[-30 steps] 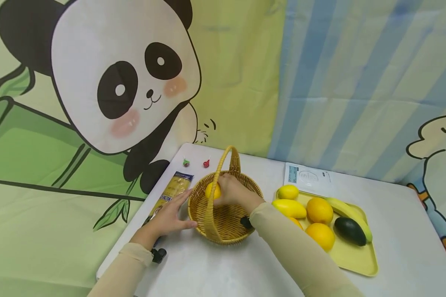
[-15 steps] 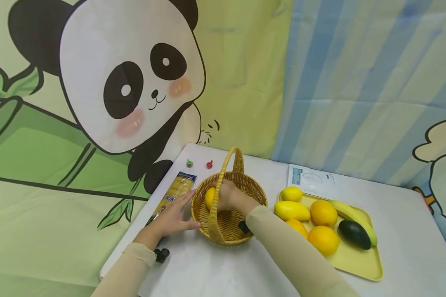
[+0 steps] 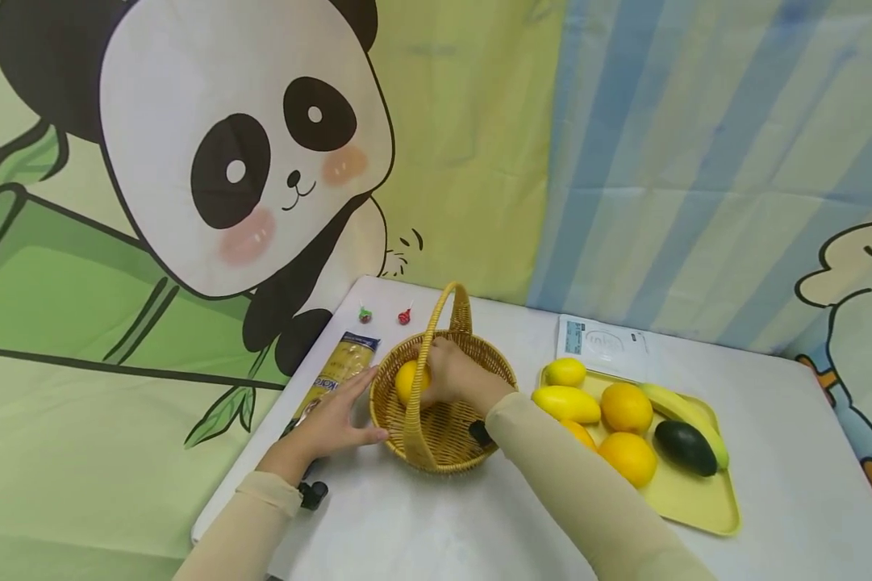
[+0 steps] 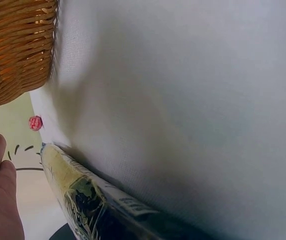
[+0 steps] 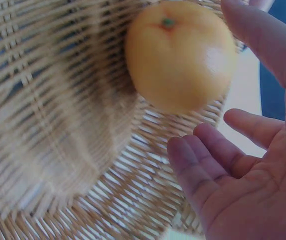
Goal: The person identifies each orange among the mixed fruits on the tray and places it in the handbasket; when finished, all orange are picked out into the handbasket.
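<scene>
- Cartoon-printed cloth (image 3: 232,169) hangs behind a white bench (image 3: 443,528).
- Orange (image 5: 180,60) sits inside the wicker basket (image 3: 446,452), at its left side in the head view.
- Right hand (image 3: 456,375) reaches into the basket, fingers loosely bent and apart from the orange; its thumb is right beside the fruit, contact unclear.
- Left hand (image 3: 334,424) is spread at the basket's outer side, thumb and fingers wide apart.
- Pasta packet (image 3: 344,363) lies left of the basket.
- Yellow tray (image 3: 697,512), right of the basket, carries more fruit.
</scene>
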### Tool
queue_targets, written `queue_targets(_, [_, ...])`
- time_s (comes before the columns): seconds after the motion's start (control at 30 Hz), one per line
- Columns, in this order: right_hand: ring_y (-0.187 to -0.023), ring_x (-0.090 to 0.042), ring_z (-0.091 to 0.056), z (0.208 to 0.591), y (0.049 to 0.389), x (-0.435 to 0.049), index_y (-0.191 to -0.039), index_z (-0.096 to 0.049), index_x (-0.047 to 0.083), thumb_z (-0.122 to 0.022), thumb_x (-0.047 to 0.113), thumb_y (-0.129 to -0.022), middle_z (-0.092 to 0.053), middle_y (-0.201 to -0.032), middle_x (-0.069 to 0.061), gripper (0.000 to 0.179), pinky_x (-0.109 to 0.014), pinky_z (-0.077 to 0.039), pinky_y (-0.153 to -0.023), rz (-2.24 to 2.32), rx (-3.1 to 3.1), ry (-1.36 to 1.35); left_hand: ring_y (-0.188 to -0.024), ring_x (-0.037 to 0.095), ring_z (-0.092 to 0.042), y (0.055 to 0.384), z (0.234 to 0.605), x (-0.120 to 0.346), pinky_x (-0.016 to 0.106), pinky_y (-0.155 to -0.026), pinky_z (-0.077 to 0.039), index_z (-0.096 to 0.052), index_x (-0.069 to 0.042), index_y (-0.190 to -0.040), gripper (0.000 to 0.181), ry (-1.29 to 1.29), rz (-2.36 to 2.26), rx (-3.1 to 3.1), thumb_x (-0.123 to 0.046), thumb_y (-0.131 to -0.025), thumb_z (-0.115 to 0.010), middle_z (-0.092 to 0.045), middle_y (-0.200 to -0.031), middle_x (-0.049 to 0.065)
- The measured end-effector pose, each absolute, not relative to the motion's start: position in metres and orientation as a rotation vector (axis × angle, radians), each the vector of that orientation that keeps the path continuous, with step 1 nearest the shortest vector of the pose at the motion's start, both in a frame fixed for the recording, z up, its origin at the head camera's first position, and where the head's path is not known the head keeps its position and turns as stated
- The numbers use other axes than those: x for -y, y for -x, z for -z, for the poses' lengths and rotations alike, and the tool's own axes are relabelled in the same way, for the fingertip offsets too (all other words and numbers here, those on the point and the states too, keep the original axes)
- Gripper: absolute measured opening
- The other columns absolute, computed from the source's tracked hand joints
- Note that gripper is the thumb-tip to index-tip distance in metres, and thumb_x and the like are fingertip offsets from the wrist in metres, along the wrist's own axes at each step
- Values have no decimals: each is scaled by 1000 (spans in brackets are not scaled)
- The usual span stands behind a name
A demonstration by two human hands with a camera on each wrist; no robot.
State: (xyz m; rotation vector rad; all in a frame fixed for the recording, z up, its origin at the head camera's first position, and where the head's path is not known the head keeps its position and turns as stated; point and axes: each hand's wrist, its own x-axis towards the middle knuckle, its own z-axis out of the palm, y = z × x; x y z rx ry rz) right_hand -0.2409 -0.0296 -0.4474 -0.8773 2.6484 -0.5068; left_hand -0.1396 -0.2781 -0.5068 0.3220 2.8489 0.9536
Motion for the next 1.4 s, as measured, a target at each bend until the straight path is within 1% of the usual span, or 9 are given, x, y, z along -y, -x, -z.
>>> queue_targets(0.13, [-142, -33, -50, 434, 237, 18, -151, -50, 3, -91, 47, -78, -49, -155, -17, 94, -41, -48, -120, 507, -2690, 869, -161, 38, -26, 139, 508, 279, 66, -126, -29, -23, -26, -168, 118, -343, -967, -2846, -72, -76, -81, -26, -175, 4])
queue_targets(0.23, [-150, -34, -43, 424, 234, 9, -156, -46, 7, -90, 50, -79, -44, -162, -17, 99, -44, -42, -124, 536, -2699, 859, -161, 38, -26, 138, 508, 280, 67, -126, -29, -22, -27, -168, 119, -360, -974, -2850, -73, -76, -80, -25, -175, 5])
queue_targets(0.37, [-147, -31, -44, 413, 230, -3, -163, -38, 14, -89, 50, -80, -43, -161, -16, 104, -46, -44, -122, 605, -2707, 848, -161, 39, -25, 140, 508, 279, 68, -126, -28, -22, -26, -168, 119, -367, -982, -2844, -73, -76, -79, -25, -175, 8])
queue_targets(0.5, [-144, -30, -46, 404, 227, -13, -163, -39, 18, -91, 46, -79, -45, -158, -13, 102, -49, -46, -120, 695, -2708, 846, -161, 40, -24, 141, 508, 280, 69, -125, -28, -22, -24, -169, 120, -365, -986, -2835, -72, -76, -80, -24, -175, 10])
queue_targets(0.6, [-146, -30, -45, 398, 225, -21, -163, -38, 19, -91, 46, -79, -43, -160, -11, 102, -49, -45, -121, 741, -2716, 848, -160, 41, -25, 142, 510, 280, 69, -125, -28, -22, -24, -168, 120, -364, -986, -2840, -72, -76, -81, -25, -175, 11])
queue_targets(0.77, [-147, -29, -44, 386, 222, -34, -163, -37, 20, -88, 50, -81, -42, -161, -11, 101, -49, -45, -122, 759, -2748, 859, -160, 41, -25, 142, 513, 280, 69, -124, -29, -23, -23, -168, 120, -374, -985, -2853, -72, -76, -81, -25, -174, 12])
queue_targets(1.03, [-151, -32, -40, 369, 213, -63, -164, -34, 22, -87, 49, -83, -39, -164, -10, 100, -54, -43, -122, 824, -2782, 807, -159, 43, -26, 142, 514, 279, 70, -124, -29, -22, -23, -168, 120, -384, -992, -2855, -72, -76, -80, -25, -174, 13])
queue_targets(1.27, [-151, -32, -39, 366, 208, -94, -165, -33, 22, -85, 49, -85, -39, -164, -10, 99, -56, -41, -123, 881, -2821, 762, -159, 45, -26, 143, 512, 279, 73, -122, -29, -23, -22, -168, 120, -382, -991, -2860, -71, -76, -82, -25, -174, 14])
queue_targets(1.4, [-148, -34, -42, 368, 209, -118, -165, -31, 23, -84, 49, -86, -40, -161, -11, 98, -59, -43, -120, 900, -2843, 681, -159, 45, -26, 144, 515, 280, 73, -121, -30, -21, -24, -169, 120, -375, -980, -2858, -71, -76, -81, -24, -174, 15])
